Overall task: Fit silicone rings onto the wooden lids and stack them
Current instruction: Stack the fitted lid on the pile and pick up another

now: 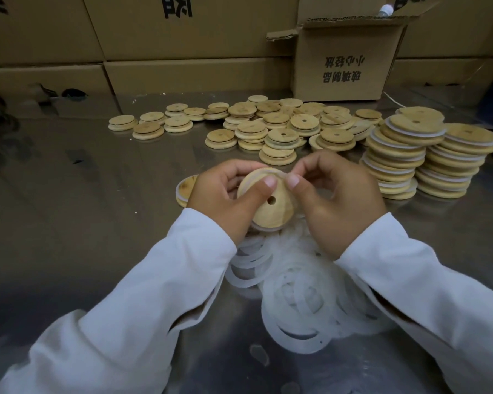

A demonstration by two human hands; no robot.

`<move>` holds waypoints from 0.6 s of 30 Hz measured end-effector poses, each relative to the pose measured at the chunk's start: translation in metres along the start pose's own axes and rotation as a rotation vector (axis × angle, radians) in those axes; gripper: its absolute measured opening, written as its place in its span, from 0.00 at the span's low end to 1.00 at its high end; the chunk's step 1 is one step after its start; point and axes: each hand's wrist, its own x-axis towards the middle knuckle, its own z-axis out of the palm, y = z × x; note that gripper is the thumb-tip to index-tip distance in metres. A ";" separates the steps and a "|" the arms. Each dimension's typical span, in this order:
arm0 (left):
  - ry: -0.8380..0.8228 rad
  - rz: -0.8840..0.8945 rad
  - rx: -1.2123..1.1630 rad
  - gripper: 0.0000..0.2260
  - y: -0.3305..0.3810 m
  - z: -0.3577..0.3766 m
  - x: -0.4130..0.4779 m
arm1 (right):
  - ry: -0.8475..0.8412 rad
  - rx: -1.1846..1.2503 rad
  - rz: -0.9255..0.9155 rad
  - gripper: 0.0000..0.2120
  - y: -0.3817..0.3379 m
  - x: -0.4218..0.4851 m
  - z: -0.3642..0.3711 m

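My left hand grips a round wooden lid with a small centre hole, thumb pressed on its face. My right hand pinches a translucent silicone ring at the lid's upper edge; the ring wraps round the lid's rim. A heap of loose silicone rings lies on the steel table under my wrists. Bare wooden lids are scattered further back. Two tall stacks of ringed lids stand at the right. Another ringed lid lies behind my left hand.
The shiny steel table stretches left of my hands. Closed cardboard boxes wall off the back. An open cardboard box with printed characters stands at the back right, behind the lids.
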 end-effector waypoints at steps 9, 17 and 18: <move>-0.042 0.072 0.080 0.07 0.002 -0.005 0.001 | -0.058 0.151 0.115 0.11 0.000 0.006 -0.004; -0.030 0.089 0.056 0.08 0.004 -0.004 0.001 | -0.090 0.153 0.147 0.10 0.000 0.008 -0.006; -0.035 0.089 0.050 0.08 0.004 -0.005 0.001 | -0.086 0.139 0.141 0.10 0.000 0.009 -0.006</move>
